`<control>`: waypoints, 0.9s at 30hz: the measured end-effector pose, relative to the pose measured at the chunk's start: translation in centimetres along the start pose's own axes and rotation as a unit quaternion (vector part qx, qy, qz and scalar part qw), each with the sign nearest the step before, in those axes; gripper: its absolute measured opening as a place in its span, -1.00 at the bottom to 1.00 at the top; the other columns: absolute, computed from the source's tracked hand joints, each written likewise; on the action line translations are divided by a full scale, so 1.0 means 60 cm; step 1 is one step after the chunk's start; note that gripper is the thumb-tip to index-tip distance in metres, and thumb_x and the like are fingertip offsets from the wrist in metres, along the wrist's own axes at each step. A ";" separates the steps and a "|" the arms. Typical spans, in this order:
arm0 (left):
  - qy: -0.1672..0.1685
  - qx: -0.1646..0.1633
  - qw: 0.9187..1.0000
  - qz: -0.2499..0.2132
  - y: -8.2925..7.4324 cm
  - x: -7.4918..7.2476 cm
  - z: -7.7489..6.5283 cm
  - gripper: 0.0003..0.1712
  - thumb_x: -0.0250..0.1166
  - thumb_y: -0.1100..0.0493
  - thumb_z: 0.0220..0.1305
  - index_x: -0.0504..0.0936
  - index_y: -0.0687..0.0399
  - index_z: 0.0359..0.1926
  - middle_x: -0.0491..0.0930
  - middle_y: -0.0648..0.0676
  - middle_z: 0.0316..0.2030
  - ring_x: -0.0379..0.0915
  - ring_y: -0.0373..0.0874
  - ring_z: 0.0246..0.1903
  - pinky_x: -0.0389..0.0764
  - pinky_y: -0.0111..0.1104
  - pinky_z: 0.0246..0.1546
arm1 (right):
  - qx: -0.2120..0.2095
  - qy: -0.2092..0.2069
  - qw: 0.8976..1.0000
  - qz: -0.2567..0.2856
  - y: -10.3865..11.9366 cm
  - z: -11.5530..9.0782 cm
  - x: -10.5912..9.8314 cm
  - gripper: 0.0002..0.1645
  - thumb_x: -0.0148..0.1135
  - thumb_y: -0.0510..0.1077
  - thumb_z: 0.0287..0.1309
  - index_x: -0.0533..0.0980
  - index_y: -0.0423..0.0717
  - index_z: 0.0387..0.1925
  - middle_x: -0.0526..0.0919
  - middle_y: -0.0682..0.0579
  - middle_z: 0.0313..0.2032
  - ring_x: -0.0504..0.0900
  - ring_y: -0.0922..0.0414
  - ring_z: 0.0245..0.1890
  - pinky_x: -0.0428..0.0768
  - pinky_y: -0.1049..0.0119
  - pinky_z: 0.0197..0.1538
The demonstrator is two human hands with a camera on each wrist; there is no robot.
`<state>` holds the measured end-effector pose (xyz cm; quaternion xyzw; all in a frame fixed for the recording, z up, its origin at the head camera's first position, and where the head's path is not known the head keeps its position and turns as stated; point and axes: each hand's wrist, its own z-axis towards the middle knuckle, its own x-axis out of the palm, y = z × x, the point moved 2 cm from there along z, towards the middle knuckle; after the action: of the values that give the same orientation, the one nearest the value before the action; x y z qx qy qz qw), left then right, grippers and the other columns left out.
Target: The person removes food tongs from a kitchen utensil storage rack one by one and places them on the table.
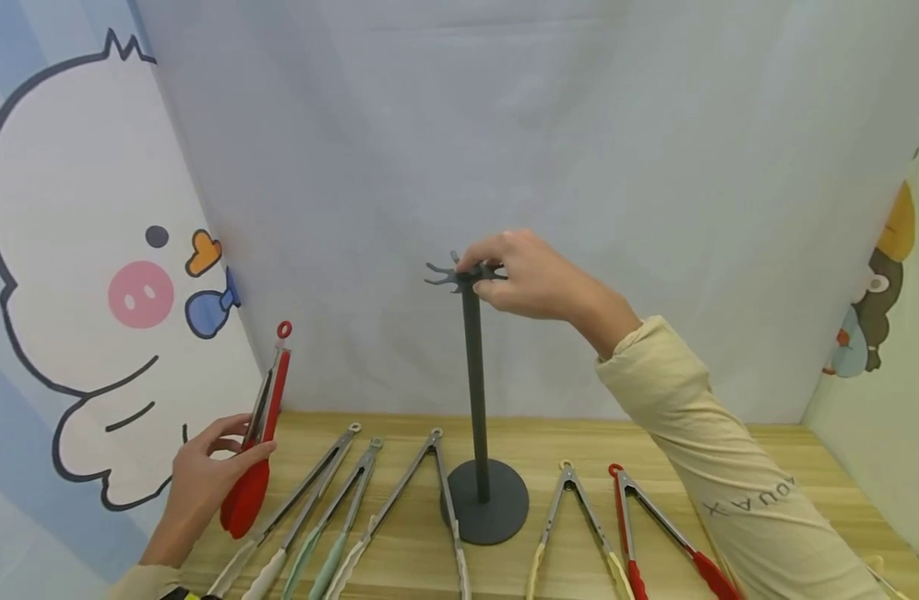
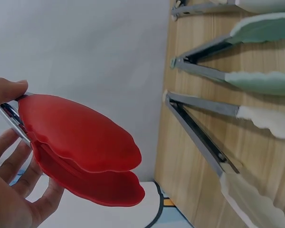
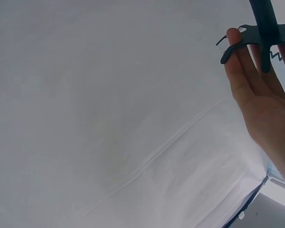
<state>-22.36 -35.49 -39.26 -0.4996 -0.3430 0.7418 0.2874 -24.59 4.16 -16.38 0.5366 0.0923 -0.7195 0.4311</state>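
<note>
My left hand [image 1: 207, 471] holds a pair of red tongs [image 1: 247, 492] upright at the left, ring end up and red heads down. In the left wrist view, the tongs' two scalloped red heads [image 2: 85, 135] lie close together, and the thumb and fingers are around the metal arms. At the centre stands a dark metal stand [image 1: 476, 392] with a round base and forked hooks at its top. My right hand [image 1: 530, 279] grips those hooks from above, fingers and thumb curled about the top. From below, the right wrist view shows the hooks [image 3: 251, 35] against the fingers.
Spread-open tongs lie on the wooden table [image 1: 399, 542]: white-tipped tongs [image 1: 317, 483], green-tipped tongs [image 1: 339, 521] and more white-tipped tongs [image 1: 407, 487] left of the base, yellow-tipped tongs [image 1: 579, 500] and red-tipped tongs [image 1: 654, 508] right of it. A pale cloth wall [image 1: 579, 125] rises behind.
</note>
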 end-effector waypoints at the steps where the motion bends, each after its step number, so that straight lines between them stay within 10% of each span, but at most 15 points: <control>1: 0.000 -0.004 1.000 0.004 0.003 -0.001 0.000 -0.32 0.39 -0.16 0.08 0.49 0.07 0.16 0.56 0.14 -0.13 0.37 -0.20 -0.26 0.55 -0.32 -0.43 | 0.000 0.000 1.000 0.000 0.000 0.000 0.000 -0.66 0.06 -0.31 0.13 0.62 -0.16 -0.07 0.60 -0.09 0.02 0.54 0.01 -0.05 0.41 0.18 -0.25; 27: 0.037 -0.082 0.993 0.073 0.078 -0.013 0.010 -0.17 0.37 -0.20 0.07 0.40 0.24 0.21 0.46 0.32 -0.02 0.39 0.07 -0.15 0.50 -0.31 -0.42 | 0.009 0.001 1.000 0.014 -0.003 -0.001 -0.003 -0.64 0.04 -0.31 0.11 0.63 -0.14 -0.09 0.61 -0.06 0.01 0.53 0.05 -0.14 0.35 0.21 -0.31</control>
<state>-23.06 -39.01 -42.38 -0.5726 -0.3543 0.7110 0.2026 -24.65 4.38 -16.31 0.5423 0.0791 -0.7138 0.4360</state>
